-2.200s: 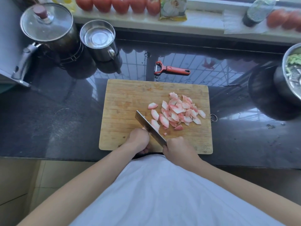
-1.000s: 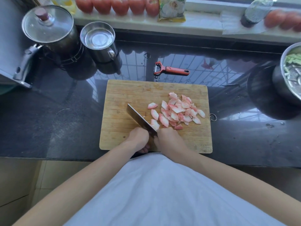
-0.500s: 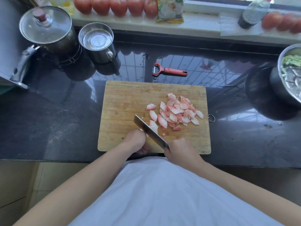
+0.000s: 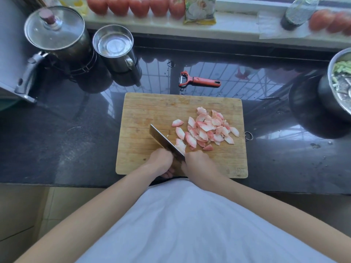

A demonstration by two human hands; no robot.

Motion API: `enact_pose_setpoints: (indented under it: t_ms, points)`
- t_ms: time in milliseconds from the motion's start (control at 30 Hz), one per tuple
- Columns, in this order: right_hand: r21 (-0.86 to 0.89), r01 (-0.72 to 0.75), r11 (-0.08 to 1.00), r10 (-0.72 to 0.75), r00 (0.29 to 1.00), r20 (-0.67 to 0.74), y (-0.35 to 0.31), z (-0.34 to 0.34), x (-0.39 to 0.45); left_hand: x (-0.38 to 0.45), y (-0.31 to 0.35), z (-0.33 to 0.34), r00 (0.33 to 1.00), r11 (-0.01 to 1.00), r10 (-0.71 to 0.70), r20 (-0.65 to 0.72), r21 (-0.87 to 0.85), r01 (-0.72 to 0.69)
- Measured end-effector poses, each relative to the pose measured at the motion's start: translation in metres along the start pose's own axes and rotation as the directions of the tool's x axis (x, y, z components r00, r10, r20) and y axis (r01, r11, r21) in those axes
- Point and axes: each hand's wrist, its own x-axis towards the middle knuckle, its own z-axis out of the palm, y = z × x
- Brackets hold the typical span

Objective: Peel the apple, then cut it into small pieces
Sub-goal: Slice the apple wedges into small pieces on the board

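Knife (image 4: pixel 164 140) has slid forward from 0.5 s ago; right hand (image 4: pixel 197 164) grips its handle, left hand (image 4: pixel 161 162) curls over something hidden. Keep those fingertips tucked, push slices to the pile of apple pieces (image 4: pixel 207 129) at 2 o'clock.

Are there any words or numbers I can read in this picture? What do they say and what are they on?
None can be read.
Yellow-and-white packet on the sill: it has a printed picture, but any lettering is too blurred to read.
Dark bottle on the sill: no legible label.
Red peeler, cutting board, knife: no visible text.
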Motion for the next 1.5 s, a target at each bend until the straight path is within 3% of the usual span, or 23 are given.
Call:
enact_pose_setpoints:
  t_ms: [167, 900, 1300, 1500]
  points:
    - [0.112, 0.006, 0.994, 0.001, 0.998, -0.063, 0.005, 0.001, -0.001, -0.003, -0.004, -0.002, 1.000, 1.000, 0.019, 0.016, 0.008, -0.019]
    - [-0.122, 0.002, 0.992, 0.013, 0.992, 0.124, 0.031, -0.010, -0.032, 0.000, -0.005, -0.002, 0.999, 0.998, 0.017, 0.036, -0.053, -0.016]
    - [-0.143, -0.046, 0.989, 0.066, 0.988, 0.142, 0.024, -0.003, -0.023, 0.003, -0.008, -0.004, 0.999, 0.999, 0.029, 0.036, -0.047, -0.027]
    - [-0.103, -0.003, 0.995, 0.010, 0.998, 0.064, 0.006, 0.009, -0.006, 0.008, -0.009, -0.004, 0.999, 0.997, 0.036, 0.039, -0.064, -0.034]
